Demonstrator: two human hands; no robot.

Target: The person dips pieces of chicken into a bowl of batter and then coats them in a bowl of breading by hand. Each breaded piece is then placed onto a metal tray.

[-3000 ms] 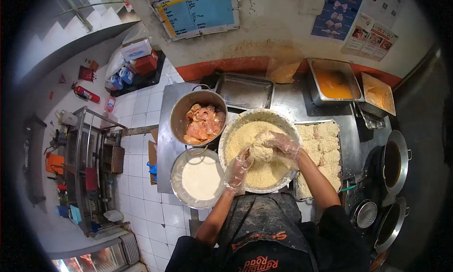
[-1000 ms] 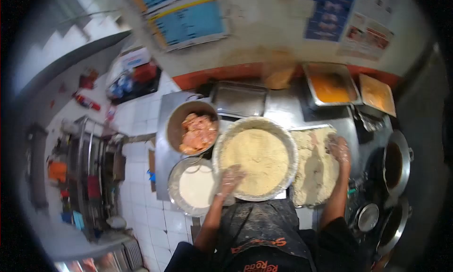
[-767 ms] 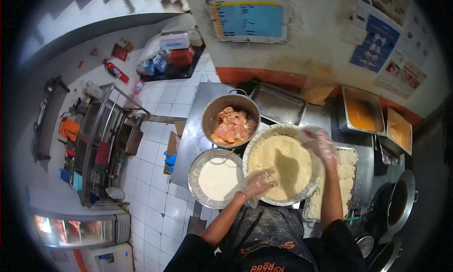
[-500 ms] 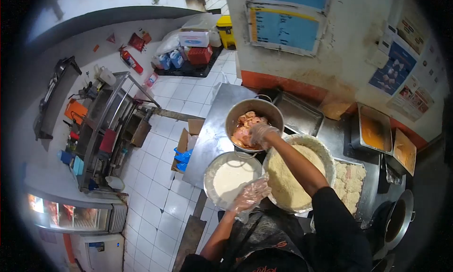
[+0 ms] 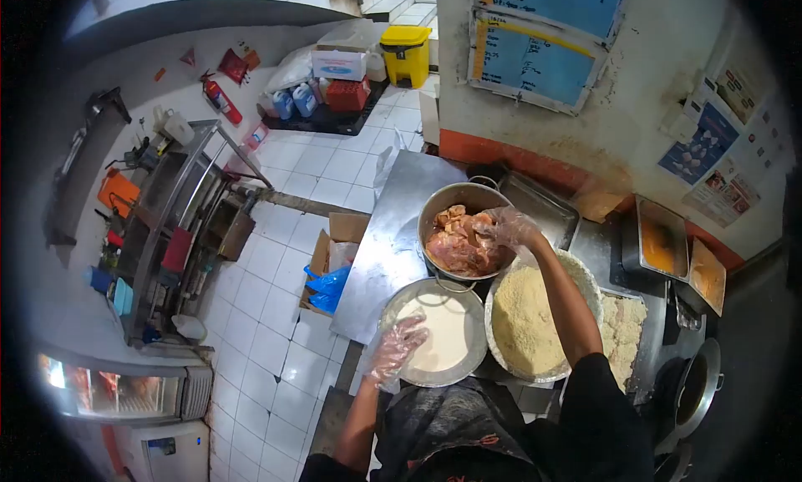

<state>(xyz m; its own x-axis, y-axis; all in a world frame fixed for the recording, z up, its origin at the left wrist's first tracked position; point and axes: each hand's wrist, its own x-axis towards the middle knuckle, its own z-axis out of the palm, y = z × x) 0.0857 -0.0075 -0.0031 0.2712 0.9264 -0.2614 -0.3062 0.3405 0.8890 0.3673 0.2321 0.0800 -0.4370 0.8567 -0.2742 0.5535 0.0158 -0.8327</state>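
Observation:
My right hand [image 5: 511, 228], in a clear plastic glove, reaches over the rim of a deep metal pot [image 5: 426, 210]. Its fingers curl against the pieces of raw meat [image 5: 455, 246] inside; the glove and meat partly hide the fingertips. At the left rim of a wide bowl of white batter [image 5: 443, 336] is my left hand [image 5: 399, 348], also gloved, its fingers apart and holding nothing. A large bowl of pale yellow breading flour [image 5: 522, 315] stands right of the batter, under my right forearm.
A tray of breaded pieces [image 5: 625, 332] lies right of the flour. Behind stand a metal tray [image 5: 539, 206] and a pan with orange contents [image 5: 660, 240]. A large wok-like pan [image 5: 700, 382] is far right. A cardboard box with blue bags [image 5: 330, 286] sits on the floor left of the steel table.
My left hand has moved left, from the batter bowl's right side to its left rim. My right hand stays at the meat, now nearer the pot's right side. The view has shifted slightly.

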